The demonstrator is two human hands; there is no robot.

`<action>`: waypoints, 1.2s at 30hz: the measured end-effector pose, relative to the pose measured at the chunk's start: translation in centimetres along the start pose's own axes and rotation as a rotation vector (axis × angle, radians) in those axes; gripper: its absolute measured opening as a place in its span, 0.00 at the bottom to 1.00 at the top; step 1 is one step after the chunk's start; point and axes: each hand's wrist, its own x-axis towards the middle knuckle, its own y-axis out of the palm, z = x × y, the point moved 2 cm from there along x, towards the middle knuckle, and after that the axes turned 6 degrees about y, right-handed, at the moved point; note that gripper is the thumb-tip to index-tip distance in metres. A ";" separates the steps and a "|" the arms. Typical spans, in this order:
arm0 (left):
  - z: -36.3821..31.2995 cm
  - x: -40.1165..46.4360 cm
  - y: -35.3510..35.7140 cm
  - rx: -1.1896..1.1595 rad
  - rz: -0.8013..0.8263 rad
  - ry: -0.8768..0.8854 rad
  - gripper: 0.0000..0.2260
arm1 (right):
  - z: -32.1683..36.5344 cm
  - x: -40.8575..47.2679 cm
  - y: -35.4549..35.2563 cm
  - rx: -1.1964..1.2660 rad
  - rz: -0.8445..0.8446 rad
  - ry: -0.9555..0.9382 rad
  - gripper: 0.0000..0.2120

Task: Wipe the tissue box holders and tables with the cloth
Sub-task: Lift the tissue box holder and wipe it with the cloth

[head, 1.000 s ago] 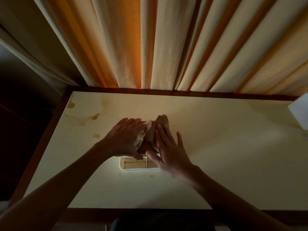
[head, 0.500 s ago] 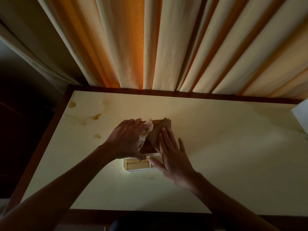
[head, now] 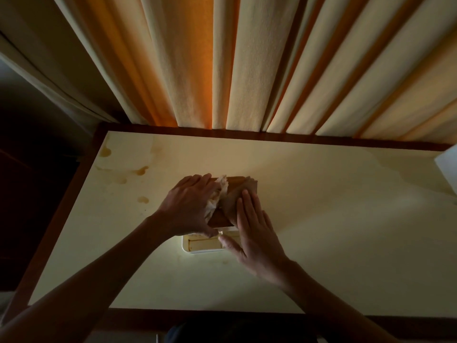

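A brown wooden tissue box holder [head: 238, 180] stands in the middle of the cream table [head: 333, 219], with white tissue [head: 221, 188] sticking out of its top. My left hand [head: 188, 206] grips the holder's left side, fingers over the top and thumb at the near end. A brownish cloth [head: 231, 201] lies over the right part of the holder. On it my right hand [head: 257, 233] presses flat, fingers straight. Much of the holder is hidden under both hands.
A small white tray [head: 197, 246] lies on the table just in front of the holder. Brown stains [head: 141, 170] mark the table's far left corner. A white object [head: 448, 167] shows at the right edge. Curtains [head: 247, 70] hang behind the table's dark wooden rim.
My right hand has slid the cloth a little toward the holder's right side, and the far wooden edge of its top now shows. My left hand keeps its grip.
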 end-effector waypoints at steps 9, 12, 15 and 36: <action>-0.5 0.1 0.2 0.029 -0.077 -0.047 0.51 | 0.6 4.6 -1.4 0.039 0.002 0.089 0.50; -0.4 0.1 0.3 0.016 -0.071 -0.060 0.53 | 0.7 1.0 -0.2 0.010 -0.112 0.055 0.46; -0.3 0.1 0.4 -0.019 -0.023 -0.065 0.54 | 0.8 -0.8 0.7 0.004 -0.163 0.042 0.44; -0.2 0.0 1.1 -0.075 -0.150 -0.098 0.54 | 0.0 4.3 -0.7 0.171 -0.066 0.115 0.40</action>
